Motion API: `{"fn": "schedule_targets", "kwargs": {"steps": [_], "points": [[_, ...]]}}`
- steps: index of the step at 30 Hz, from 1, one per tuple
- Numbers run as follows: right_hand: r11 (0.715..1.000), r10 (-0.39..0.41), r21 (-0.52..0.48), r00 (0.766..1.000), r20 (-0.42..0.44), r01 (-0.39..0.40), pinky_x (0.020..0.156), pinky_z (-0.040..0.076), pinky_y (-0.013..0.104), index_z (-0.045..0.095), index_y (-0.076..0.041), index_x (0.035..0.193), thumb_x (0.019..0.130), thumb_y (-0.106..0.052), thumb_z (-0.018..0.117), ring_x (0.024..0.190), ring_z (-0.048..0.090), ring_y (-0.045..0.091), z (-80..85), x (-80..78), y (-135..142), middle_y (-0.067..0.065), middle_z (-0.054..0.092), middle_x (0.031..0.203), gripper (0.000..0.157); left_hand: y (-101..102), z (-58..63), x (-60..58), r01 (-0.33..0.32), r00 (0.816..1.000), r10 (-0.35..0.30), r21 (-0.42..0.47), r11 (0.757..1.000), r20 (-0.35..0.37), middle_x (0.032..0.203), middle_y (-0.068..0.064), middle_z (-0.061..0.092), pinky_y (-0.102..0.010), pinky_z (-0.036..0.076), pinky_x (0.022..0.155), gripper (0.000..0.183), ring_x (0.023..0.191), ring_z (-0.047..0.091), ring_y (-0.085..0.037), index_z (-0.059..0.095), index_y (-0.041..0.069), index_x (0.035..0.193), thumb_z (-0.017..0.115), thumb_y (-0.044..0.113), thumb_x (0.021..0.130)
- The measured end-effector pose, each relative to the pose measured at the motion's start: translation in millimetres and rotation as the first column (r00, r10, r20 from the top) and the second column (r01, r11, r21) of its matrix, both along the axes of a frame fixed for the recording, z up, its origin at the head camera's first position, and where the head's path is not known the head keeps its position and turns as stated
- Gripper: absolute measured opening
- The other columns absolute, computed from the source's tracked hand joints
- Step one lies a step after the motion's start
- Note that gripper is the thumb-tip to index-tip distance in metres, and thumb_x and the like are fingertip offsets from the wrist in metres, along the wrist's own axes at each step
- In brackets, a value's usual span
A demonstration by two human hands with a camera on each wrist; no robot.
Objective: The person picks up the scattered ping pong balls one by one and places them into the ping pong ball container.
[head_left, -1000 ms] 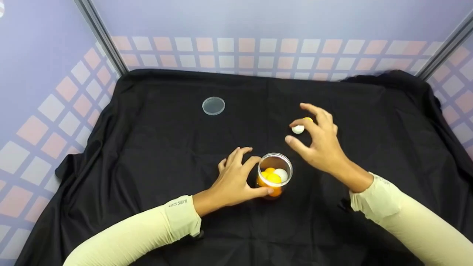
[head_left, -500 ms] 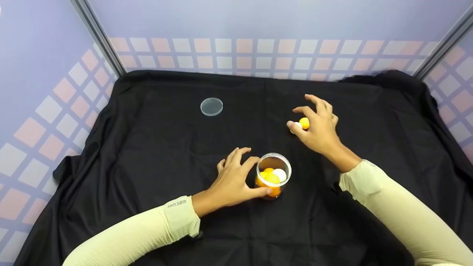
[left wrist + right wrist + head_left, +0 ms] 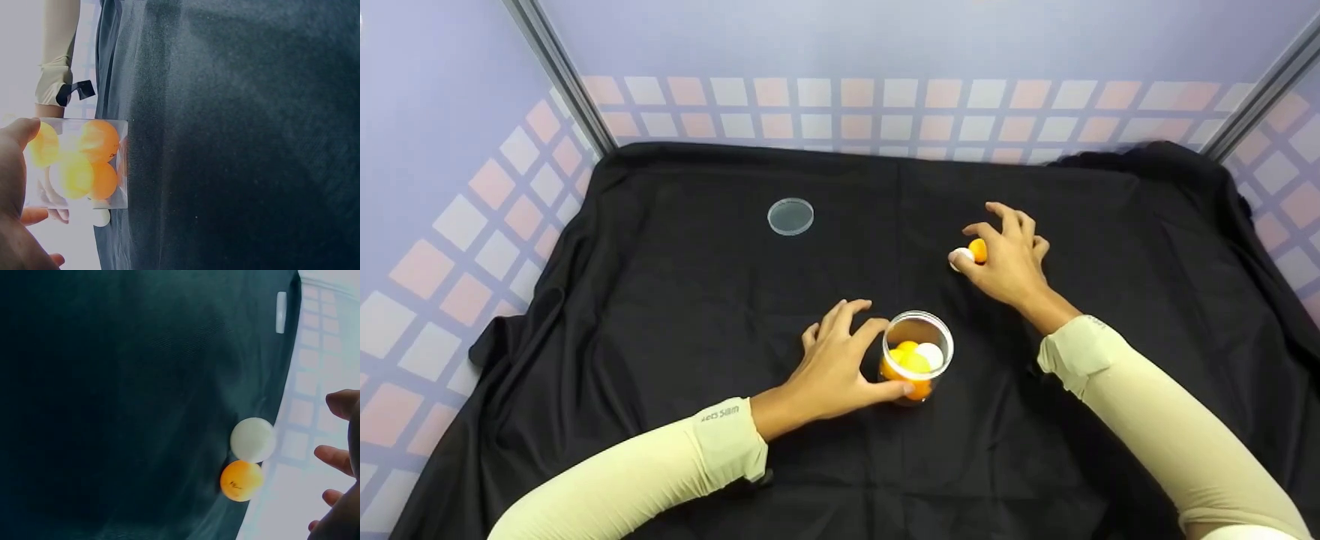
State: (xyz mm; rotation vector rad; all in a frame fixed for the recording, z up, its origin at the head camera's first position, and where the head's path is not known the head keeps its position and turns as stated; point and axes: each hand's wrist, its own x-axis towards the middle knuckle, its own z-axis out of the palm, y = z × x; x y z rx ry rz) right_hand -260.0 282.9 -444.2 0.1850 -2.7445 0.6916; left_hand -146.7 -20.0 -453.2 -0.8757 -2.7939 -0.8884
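Note:
My left hand [image 3: 840,375] grips a clear round jar [image 3: 915,328], thumb on its near side and index finger at its left rim. Several orange balls and a white one lie inside, like table tennis balls [image 3: 100,140]. The jar stands upright without a lid. My right hand [image 3: 1009,262] hovers with spread, bent fingers over two loose balls on the cloth, one white [image 3: 253,440] and one orange [image 3: 241,481], which touch each other. In the right wrist view these fingers are apart from both balls. From the head, my right thumb partly hides the white ball.
A clear round lid [image 3: 790,217] lies flat on the black cloth [image 3: 697,300], back left of the jar. Beyond the table's far edge stands a lilac wall panel [image 3: 885,45] with pink and white squares. Similar panels flank both sides.
My right hand has moved forward and slightly right to above the two loose balls, and the orange one has come into clearer view. My left hand and the jar have stayed put.

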Motion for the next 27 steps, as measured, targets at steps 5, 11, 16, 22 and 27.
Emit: {"fn": "schedule_targets", "kwargs": {"steps": [5, 11, 16, 22, 27], "points": [[1.000, -0.010, 0.021, 0.999, 0.035, 0.009, 0.101, 0.021, 0.070, 0.070, -0.015, 0.123, 0.086, -0.047, 0.075, 0.147, 0.022, 0.039, -5.1, -5.1, 2.5, 0.010, 0.033, 0.161, 0.050, 0.0, -0.1, -0.5, 0.003, 1.000, -0.003, 0.003, 1.000, -0.005, 0.155, -0.009, 0.042, -0.071, 0.031, 0.104, 0.079, 0.148, 0.032, -0.044, 0.058, 0.027, 0.134, 0.074, 0.075, 0.074], [0.999, -0.019, 0.036, 0.997, 0.070, 0.017, 0.100, 0.020, 0.072, 0.069, -0.012, 0.123, 0.086, -0.047, 0.076, 0.146, 0.021, 0.041, -13.4, -10.4, 6.9, 0.012, 0.032, 0.161, 0.052, 0.0, 0.2, 0.0, 0.005, 1.000, -0.005, 0.004, 1.000, 0.002, 0.155, -0.009, 0.041, -0.071, 0.031, 0.104, 0.080, 0.149, 0.031, -0.044, 0.058, 0.027, 0.135, 0.073, 0.076, 0.074], [0.998, -0.018, 0.054, 0.996, 0.083, 0.014, 0.101, 0.019, 0.073, 0.070, -0.012, 0.121, 0.085, -0.047, 0.077, 0.146, 0.021, 0.042, -18.7, -12.8, 9.2, 0.013, 0.032, 0.161, 0.051, 0.1, -0.5, -0.8, 0.005, 1.000, -0.005, 0.006, 1.000, -0.001, 0.155, -0.009, 0.041, -0.071, 0.031, 0.104, 0.080, 0.149, 0.031, -0.044, 0.058, 0.026, 0.135, 0.074, 0.075, 0.074], [0.997, -0.013, 0.072, 0.996, 0.087, 0.007, 0.101, 0.018, 0.074, 0.071, -0.014, 0.116, 0.083, -0.048, 0.079, 0.146, 0.020, 0.043, -22.2, -14.0, 8.4, 0.014, 0.032, 0.161, 0.048, 0.2, -0.4, -0.9, 0.002, 1.000, -0.002, 0.003, 1.000, -0.009, 0.155, -0.009, 0.042, -0.071, 0.031, 0.103, 0.080, 0.149, 0.032, -0.044, 0.058, 0.026, 0.135, 0.074, 0.075, 0.073], [0.996, -0.013, 0.084, 0.996, 0.089, 0.005, 0.100, 0.019, 0.074, 0.071, -0.015, 0.113, 0.083, -0.048, 0.080, 0.146, 0.020, 0.043, -23.6, -13.8, 6.8, 0.015, 0.032, 0.161, 0.046, 0.1, 0.0, 0.0, -0.002, 1.000, 0.002, 0.005, 1.000, -0.002, 0.155, -0.008, 0.042, -0.071, 0.031, 0.104, 0.079, 0.149, 0.031, -0.043, 0.058, 0.027, 0.134, 0.074, 0.075, 0.073]]}}
